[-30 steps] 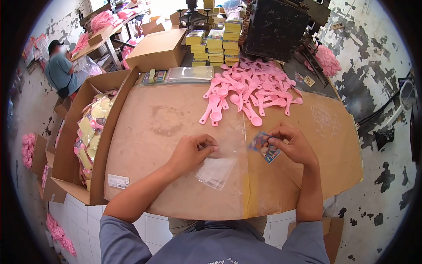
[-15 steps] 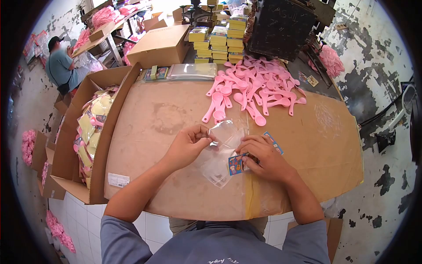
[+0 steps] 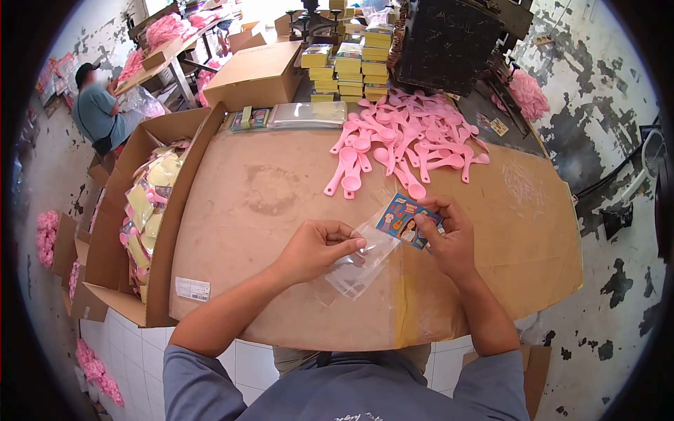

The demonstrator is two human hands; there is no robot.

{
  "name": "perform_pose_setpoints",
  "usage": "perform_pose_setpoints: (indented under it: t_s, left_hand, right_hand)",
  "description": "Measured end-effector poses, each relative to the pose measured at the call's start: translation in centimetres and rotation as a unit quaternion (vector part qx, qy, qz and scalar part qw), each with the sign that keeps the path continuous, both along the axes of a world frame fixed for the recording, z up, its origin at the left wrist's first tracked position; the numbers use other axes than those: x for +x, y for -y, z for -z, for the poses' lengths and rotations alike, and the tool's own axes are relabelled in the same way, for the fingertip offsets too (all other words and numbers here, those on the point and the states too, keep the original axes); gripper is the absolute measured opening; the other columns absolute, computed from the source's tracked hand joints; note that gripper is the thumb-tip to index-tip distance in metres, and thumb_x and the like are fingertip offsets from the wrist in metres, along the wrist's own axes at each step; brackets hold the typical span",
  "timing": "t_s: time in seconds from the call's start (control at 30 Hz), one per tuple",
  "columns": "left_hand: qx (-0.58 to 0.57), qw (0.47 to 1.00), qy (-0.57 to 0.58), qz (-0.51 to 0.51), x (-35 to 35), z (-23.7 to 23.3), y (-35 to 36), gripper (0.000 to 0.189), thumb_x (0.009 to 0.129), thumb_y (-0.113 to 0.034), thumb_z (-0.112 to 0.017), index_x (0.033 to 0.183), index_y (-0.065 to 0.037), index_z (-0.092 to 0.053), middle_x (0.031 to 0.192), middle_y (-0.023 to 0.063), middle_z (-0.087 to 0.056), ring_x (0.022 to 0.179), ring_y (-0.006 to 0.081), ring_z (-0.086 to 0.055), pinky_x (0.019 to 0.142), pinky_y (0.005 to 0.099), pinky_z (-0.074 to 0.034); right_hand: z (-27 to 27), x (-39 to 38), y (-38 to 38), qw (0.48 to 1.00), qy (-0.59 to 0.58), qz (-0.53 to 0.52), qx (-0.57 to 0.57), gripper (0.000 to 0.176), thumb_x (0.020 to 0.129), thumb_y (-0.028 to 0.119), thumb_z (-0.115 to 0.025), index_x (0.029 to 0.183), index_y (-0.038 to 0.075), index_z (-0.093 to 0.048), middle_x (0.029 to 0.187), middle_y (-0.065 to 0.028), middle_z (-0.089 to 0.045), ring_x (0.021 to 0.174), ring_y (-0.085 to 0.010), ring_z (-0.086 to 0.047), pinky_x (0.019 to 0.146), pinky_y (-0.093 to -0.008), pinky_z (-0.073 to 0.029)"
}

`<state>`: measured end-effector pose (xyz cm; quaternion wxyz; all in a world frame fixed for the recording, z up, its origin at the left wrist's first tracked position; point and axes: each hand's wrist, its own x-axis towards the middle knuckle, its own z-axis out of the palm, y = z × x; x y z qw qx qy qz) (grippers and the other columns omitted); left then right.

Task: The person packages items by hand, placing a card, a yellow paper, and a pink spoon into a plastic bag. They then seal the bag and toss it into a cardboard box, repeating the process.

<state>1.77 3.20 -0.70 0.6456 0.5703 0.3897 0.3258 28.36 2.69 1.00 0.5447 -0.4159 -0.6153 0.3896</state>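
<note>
My left hand (image 3: 312,254) pinches a clear plastic bag (image 3: 373,262), right hand (image 3: 453,242) a blue printed card (image 3: 399,219); best keep edges square.

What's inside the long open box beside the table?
The long open box holds heaped packets with pale yellow and pink contents; whatever lies beneath the top ones is covered.

spoons (image 3: 406,140) and bags (image 3: 347,281) on cardboard (image 3: 246,231)

A person (image 3: 97,116) in a dark cap (image 3: 85,72) sits beside a wooden table (image 3: 144,74).
</note>
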Motion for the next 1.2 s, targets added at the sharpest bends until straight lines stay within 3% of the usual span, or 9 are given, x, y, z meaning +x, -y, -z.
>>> perform_pose_setpoints:
  t_s: [0.13, 0.23, 0.43, 0.53, 0.63, 0.73, 0.83, 0.93, 1.2]
  left_hand:
    - [-0.013, 0.999, 0.043, 0.01, 0.4, -0.4, 0.5, 0.024, 0.103, -0.018, -0.068, 0.11, 0.005, -0.073, 0.096, 0.009, -0.078, 0.085, 0.0108, -0.073, 0.077, 0.0266, -0.059]
    - [0.039, 0.999, -0.013, 0.033, 0.6, -0.6, 0.9, 0.021, 0.104, -0.012, -0.065, 0.112, 0.006, -0.07, 0.1, 0.0115, -0.077, 0.088, 0.0148, -0.075, 0.08, 0.0286, -0.06]
    - [0.046, 0.995, -0.057, 0.071, 0.7, -1.4, 1.4, 0.021, 0.105, -0.011, -0.062, 0.117, 0.005, -0.068, 0.101, 0.0095, -0.076, 0.092, 0.0123, -0.073, 0.079, 0.0269, -0.058]
    - [0.04, 0.999, -0.003, 0.004, 0.8, -0.3, 1.1, 0.022, 0.106, -0.011, -0.062, 0.119, 0.006, -0.067, 0.103, 0.0094, -0.076, 0.094, 0.011, -0.072, 0.08, 0.026, -0.057]
    - [0.041, 0.999, 0.016, 0.021, 0.6, -0.6, 1.0, 0.022, 0.106, -0.01, -0.061, 0.12, 0.006, -0.065, 0.103, 0.0093, -0.076, 0.092, 0.0101, -0.071, 0.08, 0.0251, -0.056]
    - [0.06, 0.998, -0.004, 0.009, 0.9, 0.0, 1.2, 0.023, 0.106, -0.012, -0.061, 0.121, 0.005, -0.065, 0.1, 0.0081, -0.076, 0.088, 0.0086, -0.07, 0.078, 0.024, -0.056]
    - [0.032, 0.999, -0.012, 0.007, 0.8, -1.2, 1.3, 0.023, 0.106, -0.014, -0.062, 0.12, 0.004, -0.065, 0.099, 0.0074, -0.076, 0.087, 0.0074, -0.069, 0.077, 0.0233, -0.055]
    - [0.015, 1.0, -0.015, 0.008, 0.5, -1.6, 1.2, 0.023, 0.106, -0.016, -0.062, 0.12, 0.003, -0.064, 0.101, 0.0075, -0.075, 0.088, 0.0063, -0.068, 0.077, 0.023, -0.055]
    - [0.046, 0.999, 0.025, 0.004, 0.5, -0.6, 1.1, 0.023, 0.106, -0.014, -0.063, 0.12, 0.004, -0.063, 0.103, 0.0079, -0.075, 0.092, 0.007, -0.068, 0.08, 0.0239, -0.056]
  right_hand:
    - [-0.8, 1.0, 0.1, 0.98, 0.188, -0.05, 0.044, 0.02, 0.094, 0.004, -0.072, 0.114, 0.001, -0.07, 0.102, -0.0066, -0.07, 0.09, -0.0105, -0.066, 0.076, -0.026, -0.053]
    - [-0.8, 0.6, 0.2, 0.97, 0.209, -0.108, 0.066, 0.021, 0.092, 0.003, -0.074, 0.113, 0.001, -0.071, 0.1, -0.0081, -0.07, 0.089, -0.0124, -0.068, 0.076, -0.0269, -0.054]
    - [-0.4, -1.9, 1.5, 0.995, -0.02, -0.082, -0.062, 0.022, 0.092, 0.004, -0.074, 0.114, 0.003, -0.071, 0.103, -0.0094, -0.072, 0.092, -0.0149, -0.069, 0.077, -0.0284, -0.054]
    - [-0.3, -1.6, 1.3, 0.994, -0.05, -0.059, -0.073, 0.019, 0.094, 0.009, -0.074, 0.111, 0.001, -0.07, 0.103, -0.0106, -0.072, 0.095, -0.0189, -0.069, 0.082, -0.0312, -0.054]
    - [0.3, -0.7, 0.5, 0.969, 0.188, -0.1, 0.125, 0.026, 0.101, 0.021, -0.068, 0.118, 0.001, -0.069, 0.11, -0.0115, -0.071, 0.094, -0.0204, -0.068, 0.083, -0.0331, -0.054]
    - [-1.1, -0.8, 0.0, 0.949, 0.221, -0.2, 0.103, 0.023, 0.101, 0.021, -0.065, 0.108, 0.0, -0.072, 0.112, -0.0165, -0.069, 0.111, -0.0304, -0.066, 0.098, -0.0411, -0.05]
    - [-1.1, 0.1, -3.2, 0.961, 0.261, -0.014, 0.094, 0.024, 0.1, 0.022, -0.065, 0.108, 0.001, -0.073, 0.117, -0.0181, -0.068, 0.115, -0.0315, -0.063, 0.1, -0.0429, -0.048]
    - [0.3, 1.8, -6.3, 0.902, 0.392, 0.069, 0.169, 0.024, 0.098, 0.019, -0.066, 0.111, 0.0, -0.072, 0.112, -0.0174, -0.068, 0.11, -0.0307, -0.064, 0.097, -0.0436, -0.049]
    - [-0.7, 2.1, -7.5, 0.941, 0.329, 0.037, -0.065, 0.047, 0.086, -0.002, -0.07, 0.132, 0.0, -0.062, 0.096, -0.012, -0.065, 0.089, -0.0203, -0.065, 0.078, -0.0346, -0.053]
